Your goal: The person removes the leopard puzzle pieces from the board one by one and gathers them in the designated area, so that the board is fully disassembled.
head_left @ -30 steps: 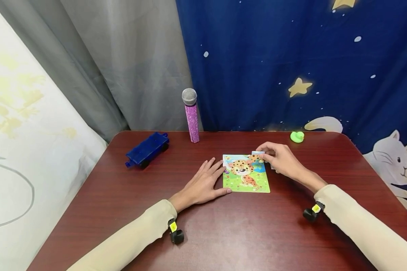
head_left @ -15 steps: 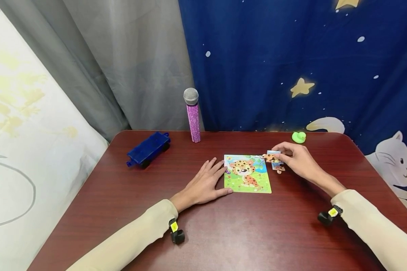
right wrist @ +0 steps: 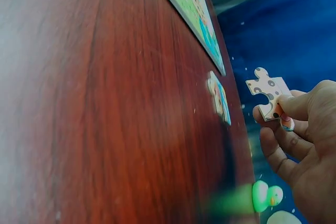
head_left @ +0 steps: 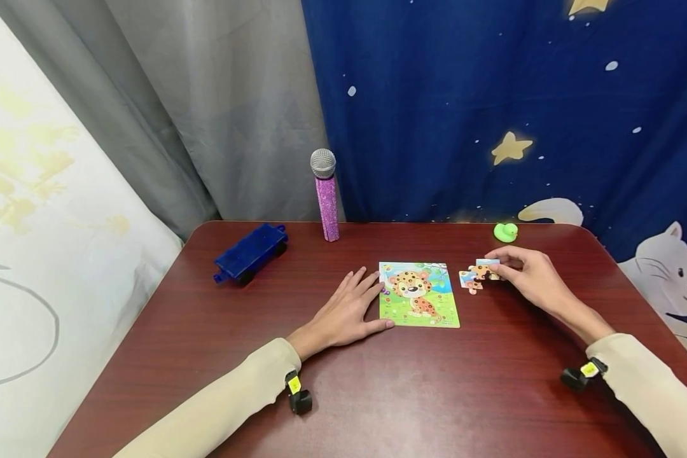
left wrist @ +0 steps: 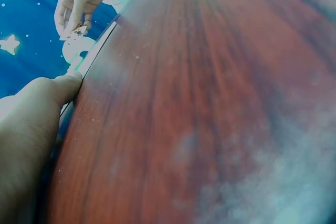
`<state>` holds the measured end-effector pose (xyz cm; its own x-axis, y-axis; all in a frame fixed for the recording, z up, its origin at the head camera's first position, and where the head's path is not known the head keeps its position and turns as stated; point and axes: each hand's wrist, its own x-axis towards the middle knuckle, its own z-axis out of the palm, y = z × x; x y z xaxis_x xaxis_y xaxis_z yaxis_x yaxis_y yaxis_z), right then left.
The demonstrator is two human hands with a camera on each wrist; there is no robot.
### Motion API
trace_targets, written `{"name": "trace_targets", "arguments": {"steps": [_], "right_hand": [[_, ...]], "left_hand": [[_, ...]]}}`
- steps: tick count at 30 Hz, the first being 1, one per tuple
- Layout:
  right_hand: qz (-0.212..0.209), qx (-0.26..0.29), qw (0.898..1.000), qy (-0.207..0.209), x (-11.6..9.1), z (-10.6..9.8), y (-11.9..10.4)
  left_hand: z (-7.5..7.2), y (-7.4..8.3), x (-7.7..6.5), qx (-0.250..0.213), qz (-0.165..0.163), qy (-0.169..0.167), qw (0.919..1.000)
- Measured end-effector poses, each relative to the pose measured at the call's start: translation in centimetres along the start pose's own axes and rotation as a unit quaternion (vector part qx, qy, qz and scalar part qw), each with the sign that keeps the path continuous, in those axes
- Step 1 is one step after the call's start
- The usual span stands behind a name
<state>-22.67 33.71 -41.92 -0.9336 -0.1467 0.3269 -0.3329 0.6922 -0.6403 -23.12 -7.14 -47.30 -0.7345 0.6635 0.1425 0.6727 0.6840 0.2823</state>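
Note:
A puzzle board (head_left: 419,294) with a spotted leopard cub picture lies near the table's middle. My left hand (head_left: 346,310) rests flat at its left side, fingers spread, thumb and fingertips at the board's edge. To the right of the board, my right hand (head_left: 529,273) pinches a spotted puzzle piece (head_left: 482,270) between thumb and fingers. The right wrist view shows that puzzle piece (right wrist: 270,94) raised off the table, with knobs and a rounded notch. A second puzzle piece (head_left: 471,284) lies on the table beside the board, partly overlapped by the held one in the head view.
A blue toy wagon (head_left: 250,253) stands at the back left. A microphone (head_left: 327,197) with a glittery purple handle stands upright at the back. Near the back right edge sits a green toy duck (head_left: 506,233). Grey and blue curtains (head_left: 423,114) hang behind the table (head_left: 378,394).
My right hand has moved right, away from the board's top right corner, carrying the puzzle piece over the one on the table. The left hand stays at the board.

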Motion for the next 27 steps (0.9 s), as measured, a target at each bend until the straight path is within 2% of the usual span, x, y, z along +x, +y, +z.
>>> {"name": "trace_targets", "arguments": {"steps": [21, 27], "right_hand": [[-0.002, -0.014, 1.000, 0.001, -1.9, -0.5, 3.4], [-0.002, -0.040, 0.999, 0.000, -2.0, -0.3, 3.8]], "left_hand": [[0.0, 0.0, 0.0, -0.004, -0.005, -0.001, 1.0000], [0.0, 0.0, 0.0, -0.001, -0.005, -0.001, 1.0000]]}}
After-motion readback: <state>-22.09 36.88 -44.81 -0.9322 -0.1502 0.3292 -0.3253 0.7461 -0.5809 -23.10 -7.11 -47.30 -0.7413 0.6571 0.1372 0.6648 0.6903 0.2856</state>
